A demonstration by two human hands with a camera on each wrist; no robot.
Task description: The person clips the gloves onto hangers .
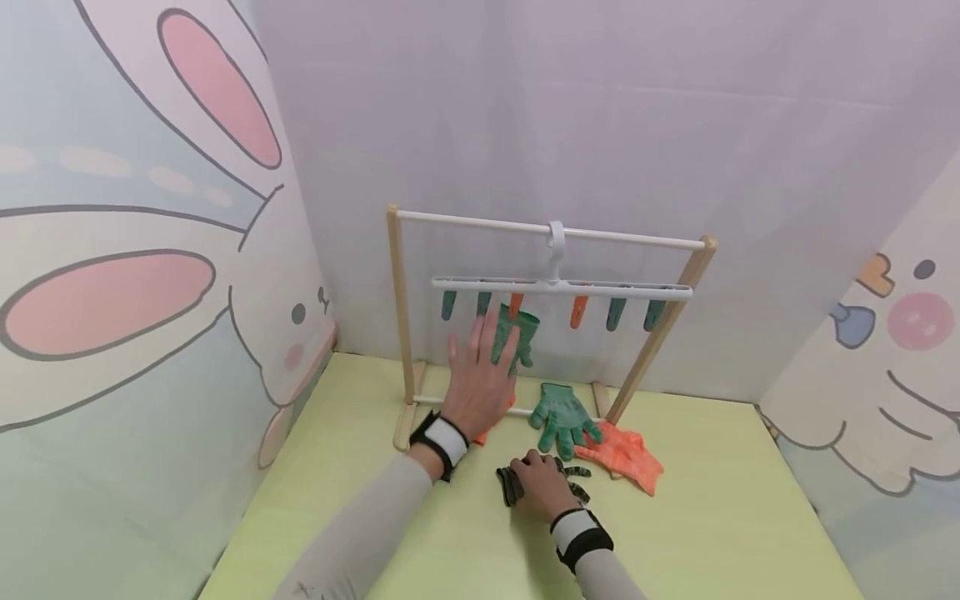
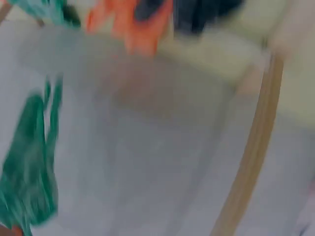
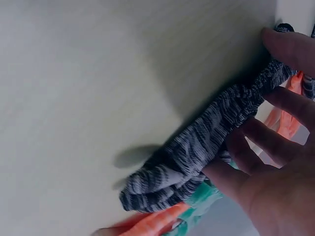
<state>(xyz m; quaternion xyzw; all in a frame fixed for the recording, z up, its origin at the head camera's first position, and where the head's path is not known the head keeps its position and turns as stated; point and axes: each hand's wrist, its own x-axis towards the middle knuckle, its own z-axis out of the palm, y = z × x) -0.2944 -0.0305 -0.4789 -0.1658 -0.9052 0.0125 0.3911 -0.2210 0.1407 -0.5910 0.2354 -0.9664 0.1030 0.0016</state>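
Observation:
My left hand (image 1: 480, 387) is raised before the hanger's left half, fingers straight and spread, holding nothing visible. Beside its fingertips a green glove (image 1: 527, 332) hangs under an orange clip (image 1: 516, 306); the left wrist view shows this green glove (image 2: 29, 172) too. Low over the table, my right hand (image 1: 546, 486) grips a black-and-grey striped knit glove (image 1: 510, 487). In the right wrist view the striped glove (image 3: 202, 132) stretches from the thumb and fingers, one end pinched. Another green glove (image 1: 561, 417) lies flat, an orange glove (image 1: 622, 457) beside it.
A white clip hanger (image 1: 562, 287) hangs from the rack's top bar (image 1: 480, 222), with green clips (image 1: 617, 313) and a second orange clip (image 1: 578, 312). Wooden posts (image 1: 401, 308) stand at the sides. Another orange piece (image 1: 481, 438) shows behind my left wrist. Printed curtains surround the table.

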